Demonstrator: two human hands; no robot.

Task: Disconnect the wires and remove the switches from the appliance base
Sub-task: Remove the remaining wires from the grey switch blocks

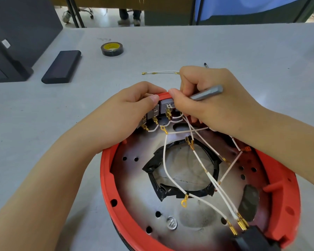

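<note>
A: Biggest first?
B: Grey tabletop (188, 51). On it, near edge, round red plastic appliance base (105, 178), metal plate inside, white wires (203, 165) crossing it.
A: Hands?
B: Left hand (134, 105) fingers pinch base's far rim above grey block switches (153, 113). Right hand (210, 104) curled round grey metal tool handle (207, 93), thumb on rim.

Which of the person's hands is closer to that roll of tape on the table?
The left. The left hand grips the red base's far rim, below the tape roll; the right hand, holding a grey tool, lies farther to its right.
</note>
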